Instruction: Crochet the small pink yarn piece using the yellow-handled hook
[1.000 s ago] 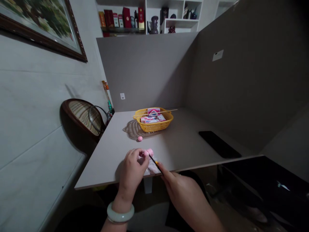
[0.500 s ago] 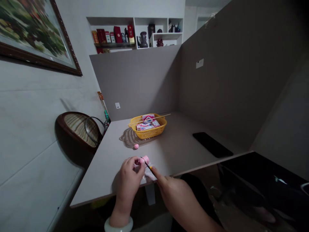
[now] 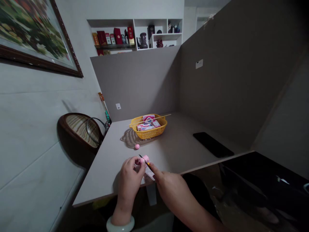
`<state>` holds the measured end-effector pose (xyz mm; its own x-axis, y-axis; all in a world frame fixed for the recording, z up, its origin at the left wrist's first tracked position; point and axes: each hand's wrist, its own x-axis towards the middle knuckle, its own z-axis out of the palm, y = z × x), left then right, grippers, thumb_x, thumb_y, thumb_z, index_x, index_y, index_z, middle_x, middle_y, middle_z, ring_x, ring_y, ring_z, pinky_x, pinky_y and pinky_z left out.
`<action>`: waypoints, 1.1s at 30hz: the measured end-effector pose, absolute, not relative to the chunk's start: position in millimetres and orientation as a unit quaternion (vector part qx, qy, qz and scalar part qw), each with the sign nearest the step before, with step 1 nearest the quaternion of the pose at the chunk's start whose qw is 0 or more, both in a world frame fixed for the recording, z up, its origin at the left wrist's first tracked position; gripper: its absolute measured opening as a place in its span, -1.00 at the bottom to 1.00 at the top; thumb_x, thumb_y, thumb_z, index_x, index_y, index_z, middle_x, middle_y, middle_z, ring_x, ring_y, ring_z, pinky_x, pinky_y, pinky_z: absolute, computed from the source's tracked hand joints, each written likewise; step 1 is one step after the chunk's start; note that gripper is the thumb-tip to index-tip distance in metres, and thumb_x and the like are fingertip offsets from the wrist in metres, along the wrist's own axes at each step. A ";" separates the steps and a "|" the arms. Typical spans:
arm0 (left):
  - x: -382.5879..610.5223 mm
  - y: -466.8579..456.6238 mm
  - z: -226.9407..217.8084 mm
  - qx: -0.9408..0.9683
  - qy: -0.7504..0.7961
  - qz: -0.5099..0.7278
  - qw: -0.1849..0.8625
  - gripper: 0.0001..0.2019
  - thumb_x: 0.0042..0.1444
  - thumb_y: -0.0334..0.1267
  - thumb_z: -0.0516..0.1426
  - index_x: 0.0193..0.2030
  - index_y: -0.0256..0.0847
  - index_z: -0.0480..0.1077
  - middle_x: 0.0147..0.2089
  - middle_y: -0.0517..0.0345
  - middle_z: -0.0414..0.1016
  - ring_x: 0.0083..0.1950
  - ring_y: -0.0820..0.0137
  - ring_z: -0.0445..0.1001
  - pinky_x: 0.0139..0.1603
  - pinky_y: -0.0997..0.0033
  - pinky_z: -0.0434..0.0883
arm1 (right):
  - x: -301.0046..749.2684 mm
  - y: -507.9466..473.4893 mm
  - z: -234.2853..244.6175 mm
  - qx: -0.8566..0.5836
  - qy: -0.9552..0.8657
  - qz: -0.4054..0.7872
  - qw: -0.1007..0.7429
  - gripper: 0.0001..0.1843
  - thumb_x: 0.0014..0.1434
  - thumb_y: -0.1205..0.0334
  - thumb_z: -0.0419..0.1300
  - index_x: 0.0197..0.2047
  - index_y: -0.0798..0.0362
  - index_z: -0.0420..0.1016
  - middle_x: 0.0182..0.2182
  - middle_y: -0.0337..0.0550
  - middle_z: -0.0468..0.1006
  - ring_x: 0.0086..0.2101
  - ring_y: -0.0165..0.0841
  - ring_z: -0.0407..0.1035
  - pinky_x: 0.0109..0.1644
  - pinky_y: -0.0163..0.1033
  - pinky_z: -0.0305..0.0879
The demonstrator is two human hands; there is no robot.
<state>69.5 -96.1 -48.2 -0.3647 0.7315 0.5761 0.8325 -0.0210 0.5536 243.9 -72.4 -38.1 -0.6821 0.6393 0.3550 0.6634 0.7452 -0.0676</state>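
At the table's front edge, my left hand [image 3: 131,170] is closed with thumb and fingertips on a soft pink lump [image 3: 146,158] that looks like modelling clay. My right hand [image 3: 166,183] grips a thin black knife-like tool [image 3: 147,165] with a yellow part near the fingers. Its dark tip lies across the pink lump, close to my left fingertips. Beneath both hands is a crumpled, pale wrapper [image 3: 149,173], partly covered by them. A small pink ball [image 3: 137,146] rests on the table a little beyond my left hand.
Farther back stands a yellow plastic basket [image 3: 152,132] with pink and white packets and a thin stick [image 3: 166,115] across its rim. A black flat slab [image 3: 212,144] lies on the right of the grey table [image 3: 101,175]. Grey partitions [image 3: 137,80] rise behind and to the right.
The black tool has shifted slightly up and left across the pink lump, my right hand with it. My left hand keeps its hold. The whole view has moved a little.
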 end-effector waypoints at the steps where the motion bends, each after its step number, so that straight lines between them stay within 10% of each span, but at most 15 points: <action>1: 69.3 -96.2 -48.3 -0.557 -0.701 -0.443 0.051 -0.84 0.22 -0.13 0.11 -0.27 -0.13 0.43 -0.27 0.11 0.52 -0.23 0.29 0.49 -0.19 0.31 0.42 | 243.2 -72.1 -39.7 -0.356 -0.917 -0.033 0.178 -0.23 0.10 0.57 0.03 0.38 0.01 0.18 -0.50 -0.24 0.61 -0.58 -0.37 0.48 -0.61 -0.32 -0.06; 33: 70.1 -97.2 -46.2 -0.552 -0.704 -0.446 0.033 -0.83 0.23 -0.14 0.10 -0.25 -0.14 0.45 -0.25 0.11 0.52 -0.24 0.33 0.49 -0.21 0.36 0.42 | 264.6 -77.7 -68.2 -0.328 -0.921 -0.021 0.210 -0.31 0.18 0.54 -0.01 0.37 0.09 0.22 -0.45 -0.15 0.63 -0.55 -0.33 0.50 -0.54 -0.33 0.15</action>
